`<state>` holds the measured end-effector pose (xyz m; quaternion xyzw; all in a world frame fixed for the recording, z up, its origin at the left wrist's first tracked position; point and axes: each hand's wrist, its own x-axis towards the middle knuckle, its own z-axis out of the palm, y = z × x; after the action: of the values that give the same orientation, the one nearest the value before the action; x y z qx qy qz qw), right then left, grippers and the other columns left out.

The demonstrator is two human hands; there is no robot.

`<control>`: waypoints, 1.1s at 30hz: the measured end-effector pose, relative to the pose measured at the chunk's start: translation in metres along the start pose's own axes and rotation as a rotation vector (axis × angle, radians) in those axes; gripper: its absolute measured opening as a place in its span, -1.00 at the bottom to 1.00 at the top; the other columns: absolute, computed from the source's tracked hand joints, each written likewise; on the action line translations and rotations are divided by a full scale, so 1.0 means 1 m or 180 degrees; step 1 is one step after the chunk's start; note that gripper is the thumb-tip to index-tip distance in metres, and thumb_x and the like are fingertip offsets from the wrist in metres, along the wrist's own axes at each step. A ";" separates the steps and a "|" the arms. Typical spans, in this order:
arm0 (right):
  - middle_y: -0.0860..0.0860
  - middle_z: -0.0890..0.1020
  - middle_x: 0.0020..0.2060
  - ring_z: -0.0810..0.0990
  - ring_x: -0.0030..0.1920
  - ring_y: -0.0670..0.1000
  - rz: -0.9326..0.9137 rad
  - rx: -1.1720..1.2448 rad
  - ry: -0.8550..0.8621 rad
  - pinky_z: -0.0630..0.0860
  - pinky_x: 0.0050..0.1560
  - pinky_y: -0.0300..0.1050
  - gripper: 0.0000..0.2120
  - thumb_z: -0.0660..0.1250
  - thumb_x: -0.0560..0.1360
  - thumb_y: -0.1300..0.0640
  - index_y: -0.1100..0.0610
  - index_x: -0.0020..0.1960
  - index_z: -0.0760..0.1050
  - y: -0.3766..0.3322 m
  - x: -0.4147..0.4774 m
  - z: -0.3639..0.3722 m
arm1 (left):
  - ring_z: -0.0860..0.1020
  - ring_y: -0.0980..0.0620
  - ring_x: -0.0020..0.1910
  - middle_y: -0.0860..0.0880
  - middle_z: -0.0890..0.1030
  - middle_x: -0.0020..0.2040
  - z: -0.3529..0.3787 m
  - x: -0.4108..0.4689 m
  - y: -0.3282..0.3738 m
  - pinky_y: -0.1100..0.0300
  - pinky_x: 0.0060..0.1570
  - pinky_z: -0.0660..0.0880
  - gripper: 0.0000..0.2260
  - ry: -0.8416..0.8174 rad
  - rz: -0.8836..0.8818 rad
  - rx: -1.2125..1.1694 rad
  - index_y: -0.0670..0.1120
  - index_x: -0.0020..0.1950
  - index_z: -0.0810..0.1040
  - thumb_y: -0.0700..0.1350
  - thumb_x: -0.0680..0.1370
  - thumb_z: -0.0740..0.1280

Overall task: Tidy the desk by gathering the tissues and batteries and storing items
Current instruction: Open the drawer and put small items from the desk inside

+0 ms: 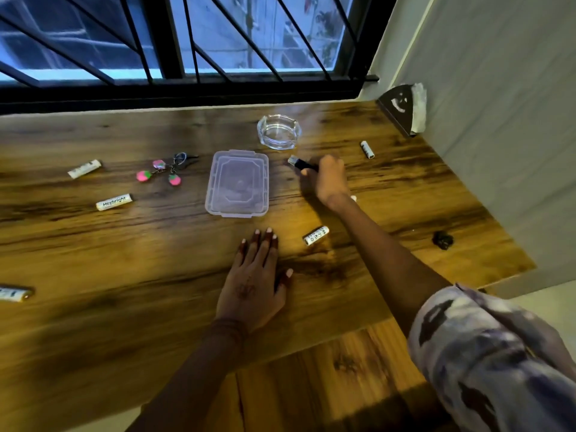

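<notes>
Right hand: my right hand (328,179) is curled around a black stick (301,164) with a silver end, maybe a USB drive, just right of the box.
Left hand: my left hand (254,275) lies flat on the desk (124,260) with straight fingers and holds nothing, on the near side of the box.
Box: the clear plastic box (237,183) sits in the middle with its lid on. It looks empty, but I am not sure.
Batteries: all loose and well apart: left battery (84,169), Heybright battery (114,202), edge battery (14,293), near battery (315,235), far battery (367,149).
Tissues: a white tissue (419,104) stands in a dark holder (397,109) in the far right corner.
Progress: I judge it is early, because nothing is gathered yet.
Left to do: open the box, collect five batteries, store the small items.
Around: a glass ashtray (279,131) is beyond the box and a keychain (162,173) with pink charms is left of it. At the right is a dark lump (442,240) that I cannot identify.
In the way: the shut lid, and my right forearm passing just beside the near battery.
</notes>
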<state>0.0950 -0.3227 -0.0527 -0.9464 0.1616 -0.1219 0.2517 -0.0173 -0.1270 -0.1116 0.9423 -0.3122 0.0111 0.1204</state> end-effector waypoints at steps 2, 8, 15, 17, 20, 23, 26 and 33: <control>0.25 0.62 -0.01 0.57 0.00 0.21 -0.0109 0.0132 0.0092 0.47 -0.02 -0.03 -0.79 0.26 0.49 0.23 0.23 0.07 0.58 -0.005 -0.027 -0.010 | 0.12 -0.16 0.50 -0.20 0.20 0.49 0.000 0.001 -0.001 -0.03 0.45 -0.06 -0.38 0.0028 0.0042 -0.0034 -0.24 0.47 0.14 0.12 0.53 -0.10; 0.21 0.65 -0.03 0.60 -0.02 0.17 -0.0160 0.0570 0.0296 0.51 -0.01 -0.03 -0.79 0.41 0.42 0.15 0.23 0.00 0.62 -0.015 -0.132 -0.030 | 0.07 -0.11 0.49 -0.21 0.19 0.48 -0.015 -0.039 0.004 0.06 0.47 -0.04 -0.43 0.0417 0.0058 -0.0665 -0.26 0.46 0.16 0.05 0.53 -0.01; 0.12 0.67 -0.07 0.62 -0.04 0.07 0.0299 0.0965 -0.0035 0.38 -0.12 -0.27 -0.80 0.47 0.37 0.10 0.15 -0.03 0.64 -0.018 -0.288 -0.029 | -0.07 0.04 0.48 0.00 -0.02 0.46 -0.033 -0.179 0.023 0.09 0.47 -0.08 -0.37 0.0596 -0.0593 -0.0808 -0.18 0.48 0.03 0.15 0.51 -0.06; 0.10 0.66 -0.04 0.60 -0.02 0.02 0.0528 0.0981 -0.0228 0.37 -0.09 -0.31 -0.77 0.46 0.37 0.09 0.14 0.00 0.63 -0.016 -0.322 -0.024 | -0.11 0.06 0.47 0.02 -0.05 0.45 -0.031 -0.213 0.030 0.10 0.45 -0.08 -0.37 0.0555 -0.0867 -0.0962 -0.17 0.48 0.01 0.17 0.51 -0.06; 0.06 0.64 0.04 0.55 0.05 -0.07 0.0833 0.0903 -0.0694 0.37 -0.04 -0.30 -0.73 0.41 0.42 0.09 0.14 0.10 0.58 -0.015 -0.361 -0.017 | 0.01 -0.03 0.43 -0.17 0.16 0.48 -0.019 -0.255 0.038 0.00 0.40 0.05 -0.38 0.0450 -0.1050 -0.0803 -0.26 0.44 0.20 0.11 0.50 -0.04; 0.10 0.64 0.04 0.58 0.03 -0.02 0.0922 0.0672 -0.1143 0.45 -0.03 -0.21 -0.73 0.39 0.44 0.13 0.18 0.11 0.56 -0.011 -0.372 -0.001 | 0.15 -0.13 0.42 -0.29 0.36 0.39 -0.005 -0.282 0.042 -0.03 0.34 0.14 -0.42 0.0273 -0.1244 -0.0651 -0.31 0.37 0.33 0.09 0.54 -0.04; 0.14 0.66 -0.04 0.60 -0.06 0.01 0.0927 0.0308 -0.1265 0.57 -0.03 -0.08 -0.72 0.43 0.41 0.11 0.22 0.06 0.57 -0.012 -0.371 0.018 | 0.37 -0.24 0.35 -0.29 0.49 0.28 0.001 -0.292 0.044 -0.06 0.29 0.26 -0.41 0.0021 -0.1257 -0.0287 -0.31 0.26 0.45 0.07 0.62 -0.15; 0.18 0.62 0.01 0.59 0.06 0.14 0.0826 -0.0035 -0.1149 0.57 0.04 0.01 -0.69 0.43 0.41 0.12 0.24 0.09 0.52 -0.025 -0.360 0.043 | 0.45 -0.27 0.29 -0.29 0.54 0.23 0.005 -0.288 0.045 -0.10 0.25 0.36 -0.52 0.0116 -0.1314 -0.0005 -0.32 0.23 0.48 -0.06 0.48 0.04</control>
<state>-0.2161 -0.1506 -0.1298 -0.9255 0.2350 0.0838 0.2850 -0.2755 0.0055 -0.1342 0.9858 -0.1102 0.0030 0.1266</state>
